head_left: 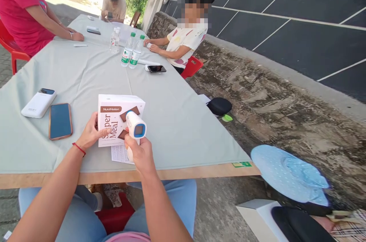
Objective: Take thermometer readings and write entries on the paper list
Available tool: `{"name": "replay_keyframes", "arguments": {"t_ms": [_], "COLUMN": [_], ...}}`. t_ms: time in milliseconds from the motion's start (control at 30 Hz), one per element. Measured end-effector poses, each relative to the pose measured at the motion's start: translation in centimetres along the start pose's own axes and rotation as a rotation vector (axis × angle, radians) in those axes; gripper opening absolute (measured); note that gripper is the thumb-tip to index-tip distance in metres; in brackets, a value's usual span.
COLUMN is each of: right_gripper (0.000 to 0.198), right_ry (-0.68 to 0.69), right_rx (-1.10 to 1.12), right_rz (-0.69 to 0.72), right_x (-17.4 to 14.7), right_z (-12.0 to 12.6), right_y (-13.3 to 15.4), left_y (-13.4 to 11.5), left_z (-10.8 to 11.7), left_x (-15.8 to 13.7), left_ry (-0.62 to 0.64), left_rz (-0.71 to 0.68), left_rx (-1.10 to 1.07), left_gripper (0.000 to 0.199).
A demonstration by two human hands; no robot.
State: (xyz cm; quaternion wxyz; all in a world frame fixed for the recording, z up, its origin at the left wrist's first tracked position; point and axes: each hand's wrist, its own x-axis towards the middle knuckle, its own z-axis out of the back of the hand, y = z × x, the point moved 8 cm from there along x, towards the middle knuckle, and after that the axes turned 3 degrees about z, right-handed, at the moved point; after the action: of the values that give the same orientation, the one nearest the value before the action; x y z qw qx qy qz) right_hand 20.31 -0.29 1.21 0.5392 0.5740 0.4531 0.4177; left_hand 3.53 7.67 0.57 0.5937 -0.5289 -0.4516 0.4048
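- Left hand [93, 130]: clamped on box [117, 120], left side, near counter [177, 146] edge.
- Right hand [141, 152]: closed around thermometer gun [134, 123] handle, box's near side.
- Apparent step: aiming gun at box.
- Next move: likely requires steady grips.

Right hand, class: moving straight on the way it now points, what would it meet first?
Probably the Super Meal box, which shows just beyond the white handheld device in the right hand; how deep the gap is, I cannot tell.
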Motion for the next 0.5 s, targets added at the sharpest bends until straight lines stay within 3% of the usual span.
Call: {"name": "replay_keyframes", "arguments": {"t_ms": [267, 500], "right_gripper": [0.033, 0.042], "right_ry": [0.023, -0.038], "right_rx": [0.019, -0.085], "right_rz": [0.021, 0.066], "right_x": [-0.7, -1.6], "right_z": [0.5, 4.9], "right_y": [0.6, 1.2], "left_y": [0.5, 0.3], "left_z": [0.0, 0.3], "left_x": [0.1, 0.2], "left_ry": [0.034, 0.003], "left_rz": [0.029, 0.041], "left_rx": [-0.024, 0.039], "left_gripper": [0.07, 0.07]}}
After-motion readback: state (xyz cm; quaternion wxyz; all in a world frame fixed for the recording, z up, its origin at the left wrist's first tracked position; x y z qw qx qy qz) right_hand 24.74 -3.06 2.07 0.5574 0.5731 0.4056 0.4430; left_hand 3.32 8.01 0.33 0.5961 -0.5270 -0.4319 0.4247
